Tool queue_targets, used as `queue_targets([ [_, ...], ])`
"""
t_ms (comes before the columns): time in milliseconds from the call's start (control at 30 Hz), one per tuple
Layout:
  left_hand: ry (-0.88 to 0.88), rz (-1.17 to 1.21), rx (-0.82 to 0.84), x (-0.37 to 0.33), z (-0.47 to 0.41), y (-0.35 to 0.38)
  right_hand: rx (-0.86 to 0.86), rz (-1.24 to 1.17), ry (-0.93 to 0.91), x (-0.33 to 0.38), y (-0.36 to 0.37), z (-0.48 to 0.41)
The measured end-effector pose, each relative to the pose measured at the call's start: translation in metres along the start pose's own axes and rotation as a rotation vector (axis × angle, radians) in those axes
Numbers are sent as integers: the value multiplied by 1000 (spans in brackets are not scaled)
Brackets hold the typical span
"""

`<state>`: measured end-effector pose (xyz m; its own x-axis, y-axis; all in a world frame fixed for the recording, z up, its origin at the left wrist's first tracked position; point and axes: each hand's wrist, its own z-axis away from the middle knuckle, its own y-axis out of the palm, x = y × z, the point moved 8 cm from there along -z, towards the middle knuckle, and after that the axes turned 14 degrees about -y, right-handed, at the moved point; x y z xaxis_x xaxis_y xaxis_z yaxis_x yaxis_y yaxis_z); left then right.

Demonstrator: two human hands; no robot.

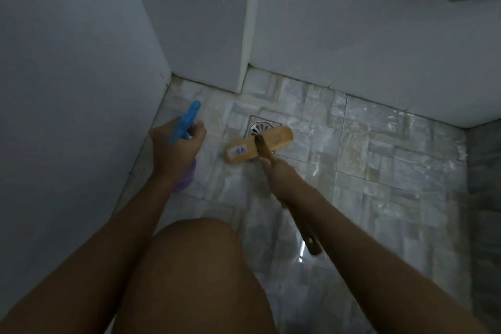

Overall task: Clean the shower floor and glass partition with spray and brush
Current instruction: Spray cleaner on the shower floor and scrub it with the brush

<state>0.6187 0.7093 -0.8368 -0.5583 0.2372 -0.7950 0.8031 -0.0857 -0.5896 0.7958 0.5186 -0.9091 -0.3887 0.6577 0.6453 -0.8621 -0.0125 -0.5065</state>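
Note:
My left hand (173, 149) grips a spray bottle (187, 122) with a blue trigger head and a purple body, its nozzle pointing toward the far left corner of the shower floor (379, 171). My right hand (282, 173) is closed around the wooden handle of a brush. The tan brush head (260, 145) rests on the wet tiles, partly over a square metal drain (261, 127). A small label shows on the brush head. The handle's end sticks out behind my right forearm.
White walls close in on the left and the back, with a vertical corner edge (245, 35) meeting the floor near the drain. A darker strip (485, 198) borders the floor on the right. My bare knee (195, 266) fills the lower middle.

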Motion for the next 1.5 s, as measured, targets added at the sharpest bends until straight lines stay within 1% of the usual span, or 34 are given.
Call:
queue_targets([
  [33, 1, 8, 4, -1, 0, 0, 14, -12, 44, -10, 3, 12],
  [100, -5, 26, -2, 0, 0, -2, -15, -29, 97, -20, -5, 14],
  [167, -7, 35, -15, 4, -2, -4, -77, -57, 88, -15, -21, -12],
  [267, -26, 48, -21, 10, -4, -4, -233, -112, 102, -4, -56, -70],
  [367, 1, 30, -20, 8, -5, -2, -249, -100, 48, 25, -89, -112],
  [400, 11, 23, -17, 6, -4, -1, -283, -279, 74, 27, -98, -121],
  [433, 17, 19, -13, 4, -3, -1, -242, -328, 89, 35, -98, -119],
  [467, 18, 19, -9, 2, -2, 0, -227, -307, 105, 36, -95, -121],
  [533, 7, 30, -6, 1, -2, 0, -249, -168, 19, 29, -82, -119],
  [567, 5, 32, -10, 1, -2, -1, -244, -121, 28, 20, -68, -107],
  [633, -3, 43, -16, 5, -3, -3, -225, -219, 78, -3, -35, -86],
  [700, -10, 57, -22, 10, -4, -6, -220, -328, 102, -8, -23, -83],
  [833, -3, 58, -55, 12, -8, -8, -332, -465, 74, 36, -59, -127],
  [900, -22, 77, -48, 14, -8, -6, -323, -503, 96, 52, -79, -143],
  [967, -33, 82, -36, 16, -9, -3, -274, -488, 136, 56, -88, -140],
  [1100, -40, 75, -17, 14, -7, -2, -176, -490, 147, 48, -67, -105],
  [1167, -47, 90, 8, 10, -7, -1, -155, -473, 149, 42, -61, -100],
  [1300, 15, 86, 44, 0, -2, 1, -168, -447, 171, 55, -89, -122],
  [1433, 0, 99, 10, 7, -5, -5, -234, -411, 178, 67, -107, -133],
  [1500, 31, 107, 11, 9, -5, -6, -243, -381, 166, 66, -105, -131],
])
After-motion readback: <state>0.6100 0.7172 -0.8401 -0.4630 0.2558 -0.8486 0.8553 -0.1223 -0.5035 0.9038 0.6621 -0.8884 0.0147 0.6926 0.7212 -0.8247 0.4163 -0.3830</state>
